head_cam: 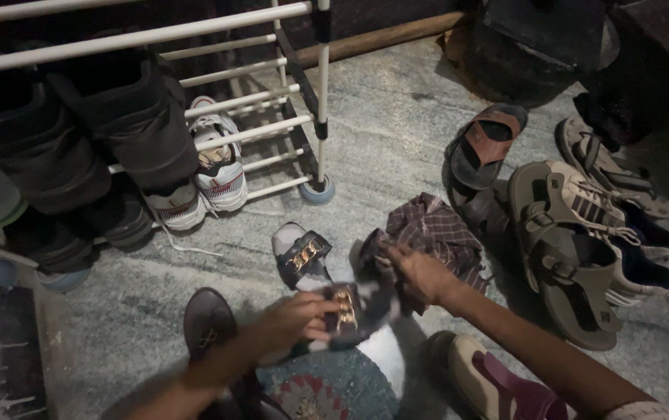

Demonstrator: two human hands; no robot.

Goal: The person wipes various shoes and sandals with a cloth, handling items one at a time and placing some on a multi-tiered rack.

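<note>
My left hand (291,320) holds a dark sandal with a gold chain strap (347,309) just above the floor. My right hand (420,274) grips a dark checked cloth (434,230) and presses it against the sandal's front end. The matching sandal (301,255) lies on the grey stone floor just beyond, its gold chain facing up. A brown shoe (207,319) rests by my left forearm.
A white metal shoe rack (233,101) at the upper left carries dark shoes and white sneakers (219,167). Several sandals and a sneaker (583,225) lie in a cluster on the right. A beige and maroon shoe (490,381) sits under my right arm. A patterned mat (326,389) lies below.
</note>
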